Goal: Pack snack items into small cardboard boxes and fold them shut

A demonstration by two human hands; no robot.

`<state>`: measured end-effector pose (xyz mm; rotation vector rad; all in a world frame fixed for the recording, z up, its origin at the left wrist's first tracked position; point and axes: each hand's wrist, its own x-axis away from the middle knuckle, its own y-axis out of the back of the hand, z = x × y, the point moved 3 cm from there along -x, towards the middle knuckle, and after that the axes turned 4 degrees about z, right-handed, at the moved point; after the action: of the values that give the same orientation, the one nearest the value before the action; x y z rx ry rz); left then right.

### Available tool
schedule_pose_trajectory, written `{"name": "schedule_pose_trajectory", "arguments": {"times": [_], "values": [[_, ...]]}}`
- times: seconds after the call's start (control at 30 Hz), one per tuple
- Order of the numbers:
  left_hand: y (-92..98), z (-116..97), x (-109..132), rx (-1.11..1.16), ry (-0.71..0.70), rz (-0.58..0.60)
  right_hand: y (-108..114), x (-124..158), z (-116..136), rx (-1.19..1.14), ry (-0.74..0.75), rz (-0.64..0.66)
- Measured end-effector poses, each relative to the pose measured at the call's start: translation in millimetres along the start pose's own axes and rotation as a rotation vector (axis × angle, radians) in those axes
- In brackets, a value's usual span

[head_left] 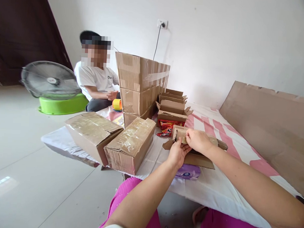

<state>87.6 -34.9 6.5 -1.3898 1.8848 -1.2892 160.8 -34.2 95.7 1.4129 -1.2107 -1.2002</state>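
Observation:
A small brown cardboard box lies in front of me on the white and pink cloth. My left hand grips the box's near left side, fingers curled round a flap. My right hand pinches the top flap from above. Under the box's near edge sits a purple packet. Just beyond the box lies a red snack packet.
Two taped cardboard boxes lie at the left on the cloth, with a tall stack of boxes and open small boxes behind. A flat cardboard sheet leans at right. Another person sits beyond, by a fan, green basin and yellow tape roll.

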Motion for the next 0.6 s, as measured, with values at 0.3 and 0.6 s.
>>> {"name": "schedule_pose_trajectory", "arguments": {"times": [0.3, 0.6], "values": [[1.3, -2, -1, -0.021, -0.001, -0.016, 1, -6, 4, 0.117, 0.097, -0.001], [-0.9, 1, 3, -0.021, 0.001, 0.013, -7, 10, -8, 0.113, 0.135, -0.088]]}}
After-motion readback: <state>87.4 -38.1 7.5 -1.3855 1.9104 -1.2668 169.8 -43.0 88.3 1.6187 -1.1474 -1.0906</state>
